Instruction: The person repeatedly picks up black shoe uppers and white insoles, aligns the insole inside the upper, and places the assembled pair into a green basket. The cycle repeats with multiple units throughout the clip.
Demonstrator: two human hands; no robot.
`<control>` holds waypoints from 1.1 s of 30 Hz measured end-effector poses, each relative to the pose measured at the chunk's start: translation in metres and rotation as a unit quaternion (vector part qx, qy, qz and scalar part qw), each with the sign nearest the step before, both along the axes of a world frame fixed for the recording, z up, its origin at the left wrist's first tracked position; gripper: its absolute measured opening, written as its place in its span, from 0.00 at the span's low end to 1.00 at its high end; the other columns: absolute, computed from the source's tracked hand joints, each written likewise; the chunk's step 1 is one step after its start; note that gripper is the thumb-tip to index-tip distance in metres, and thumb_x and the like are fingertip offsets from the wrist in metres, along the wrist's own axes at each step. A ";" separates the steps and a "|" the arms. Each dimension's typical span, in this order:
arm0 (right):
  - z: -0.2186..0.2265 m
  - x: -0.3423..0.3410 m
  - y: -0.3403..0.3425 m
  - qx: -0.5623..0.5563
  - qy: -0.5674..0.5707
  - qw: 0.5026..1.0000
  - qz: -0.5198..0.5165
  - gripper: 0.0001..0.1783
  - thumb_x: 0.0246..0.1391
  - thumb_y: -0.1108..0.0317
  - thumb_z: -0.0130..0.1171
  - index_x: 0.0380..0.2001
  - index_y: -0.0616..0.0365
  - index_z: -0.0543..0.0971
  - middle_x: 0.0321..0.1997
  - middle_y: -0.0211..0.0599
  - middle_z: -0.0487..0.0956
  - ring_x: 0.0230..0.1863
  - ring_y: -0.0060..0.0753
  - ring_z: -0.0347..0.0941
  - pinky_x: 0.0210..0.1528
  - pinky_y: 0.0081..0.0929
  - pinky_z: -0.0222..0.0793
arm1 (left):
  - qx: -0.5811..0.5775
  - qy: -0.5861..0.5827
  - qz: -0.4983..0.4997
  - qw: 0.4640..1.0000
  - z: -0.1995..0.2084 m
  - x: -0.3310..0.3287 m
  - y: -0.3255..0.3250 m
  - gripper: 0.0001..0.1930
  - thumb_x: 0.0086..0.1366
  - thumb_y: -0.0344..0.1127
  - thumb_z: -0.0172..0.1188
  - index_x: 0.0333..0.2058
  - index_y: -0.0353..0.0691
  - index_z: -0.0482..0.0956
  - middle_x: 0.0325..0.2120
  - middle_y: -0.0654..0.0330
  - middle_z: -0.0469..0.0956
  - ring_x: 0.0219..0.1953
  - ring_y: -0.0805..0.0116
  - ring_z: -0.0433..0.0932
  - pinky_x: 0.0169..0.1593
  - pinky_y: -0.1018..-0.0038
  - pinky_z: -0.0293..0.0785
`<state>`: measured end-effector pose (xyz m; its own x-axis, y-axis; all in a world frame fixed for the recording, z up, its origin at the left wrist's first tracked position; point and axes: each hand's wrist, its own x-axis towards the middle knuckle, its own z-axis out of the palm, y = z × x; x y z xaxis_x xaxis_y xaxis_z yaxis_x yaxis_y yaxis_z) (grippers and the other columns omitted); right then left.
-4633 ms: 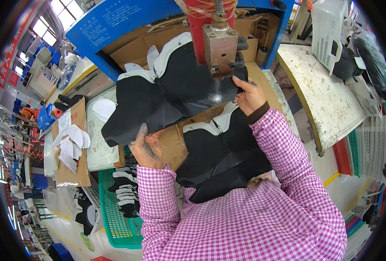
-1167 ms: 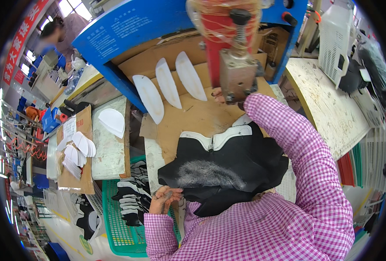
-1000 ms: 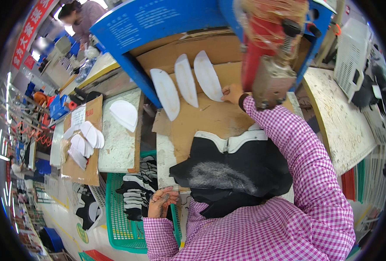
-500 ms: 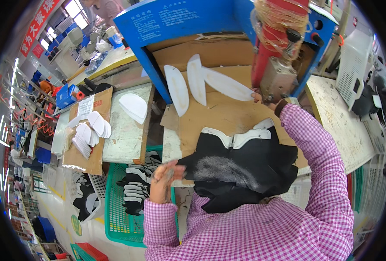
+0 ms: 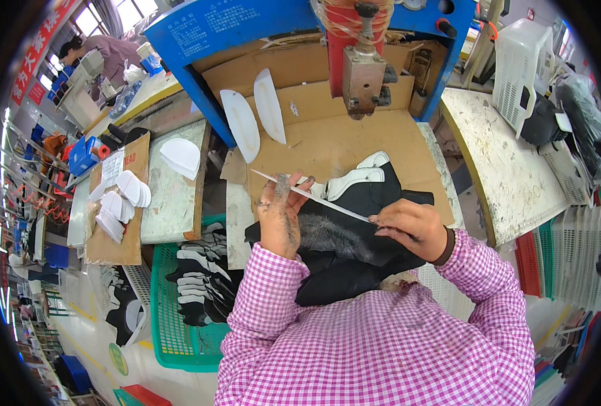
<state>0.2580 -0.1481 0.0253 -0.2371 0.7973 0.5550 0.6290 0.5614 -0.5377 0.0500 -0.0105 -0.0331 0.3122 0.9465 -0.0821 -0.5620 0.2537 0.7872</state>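
A long white leaf-shaped sheet (image 5: 337, 208) is held almost edge-on between my two hands, slanting down from left to right. Near its left end, my left hand (image 5: 280, 215) is closed on it, fingertips showing past it. The fingers of my right hand (image 5: 412, 229) pinch the right end. Beneath both hands lies black fabric (image 5: 334, 240) with a pale greyish rubbed patch; white-edged pieces (image 5: 358, 180) show at its far side. Two similar white sheets, one half-moon-shaped (image 5: 241, 126) and one narrower (image 5: 269, 106), rest on the cardboard-lined bed (image 5: 334, 145) of the machine.
A blue machine frame (image 5: 239, 30) surrounds the bed, with a red and metal press head (image 5: 364, 78) above. White cut shapes (image 5: 114, 203) lie on cardboard at left. Below is a green basket (image 5: 185, 348) holding several black-and-white pieces. A side table (image 5: 517, 169) stands at right.
My right hand has come from under the press head toward me, bringing the white sheet off the bed. My left hand has moved in and taken its other end. The view has shifted right.
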 end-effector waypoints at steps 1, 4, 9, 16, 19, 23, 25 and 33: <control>0.001 0.000 0.000 -0.003 0.057 0.998 0.029 0.11 0.44 0.80 0.63 0.34 0.64 0.78 0.35 0.41 0.78 0.33 0.37 0.77 0.33 0.26 0.74 | 0.005 -0.035 -0.024 0.999 0.003 -0.005 0.000 0.21 0.66 0.40 0.55 0.51 0.32 0.64 0.44 0.48 0.76 0.43 0.57 0.79 0.48 0.68 0.73; 0.012 0.013 0.010 -0.074 0.104 0.991 0.043 0.07 0.44 0.78 0.64 0.30 0.63 0.79 0.34 0.39 0.79 0.36 0.36 0.76 0.39 0.27 0.71 | 0.040 0.018 -0.152 0.987 0.017 -0.022 -0.002 0.27 0.63 0.47 0.56 0.51 0.29 0.65 0.47 0.41 0.73 0.44 0.52 0.78 0.50 0.60 0.73; 0.036 0.029 0.043 -0.138 0.067 0.983 0.101 0.07 0.42 0.73 0.66 0.28 0.59 0.79 0.46 0.41 0.76 0.50 0.41 0.71 0.50 0.34 0.67 | 0.012 0.057 -0.430 0.901 0.029 -0.027 -0.007 0.42 0.49 0.43 0.68 0.58 0.26 0.61 0.48 0.45 0.74 0.42 0.60 0.79 0.54 0.65 0.70; 0.035 0.015 0.064 -0.232 0.049 0.941 0.241 0.11 0.39 0.69 0.69 0.29 0.58 0.81 0.54 0.46 0.74 0.54 0.45 0.70 0.55 0.37 0.67 | 0.046 0.090 -0.543 0.834 0.026 -0.015 -0.008 0.38 0.49 0.38 0.68 0.58 0.33 0.63 0.49 0.48 0.74 0.45 0.61 0.77 0.53 0.64 0.69; 0.031 0.011 0.059 -0.204 0.074 0.949 0.228 0.11 0.37 0.70 0.70 0.28 0.58 0.81 0.44 0.41 0.78 0.44 0.40 0.75 0.46 0.32 0.71 | 0.011 0.047 -0.524 0.851 0.028 -0.013 -0.010 0.40 0.49 0.37 0.68 0.59 0.32 0.62 0.50 0.48 0.74 0.45 0.60 0.77 0.53 0.64 0.69; 0.021 0.014 0.047 -0.168 0.098 0.969 0.149 0.10 0.37 0.72 0.70 0.26 0.60 0.81 0.38 0.38 0.77 0.39 0.36 0.74 0.42 0.29 0.69 | 0.016 0.101 -0.378 0.920 0.020 -0.015 -0.013 0.49 0.57 0.68 0.49 0.62 0.30 0.52 0.46 0.42 0.75 0.45 0.58 0.77 0.51 0.64 0.72; 0.012 0.026 0.039 -0.135 0.116 0.981 0.083 0.10 0.38 0.72 0.70 0.26 0.60 0.81 0.37 0.39 0.78 0.39 0.35 0.74 0.43 0.28 0.68 | -0.033 0.016 -0.256 0.966 0.010 -0.024 -0.015 0.37 0.67 0.59 0.43 0.59 0.27 0.57 0.42 0.43 0.77 0.40 0.59 0.79 0.46 0.66 0.76; -0.076 0.063 -0.002 -0.213 0.500 0.839 0.016 0.12 0.41 0.75 0.68 0.31 0.59 0.78 0.48 0.43 0.74 0.47 0.33 0.72 0.53 0.30 0.68 | -0.199 0.086 -0.218 0.952 -0.033 -0.075 -0.085 0.12 0.68 0.32 0.47 0.42 0.29 0.74 0.37 0.46 0.79 0.39 0.58 0.80 0.42 0.67 0.79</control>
<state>0.3211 -0.1499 -0.0511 0.1514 0.9761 0.1556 -0.2684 0.1921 -0.9439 -0.0252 -0.0959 -0.0666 0.6174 0.6134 -0.4926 -0.2068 0.7307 0.6506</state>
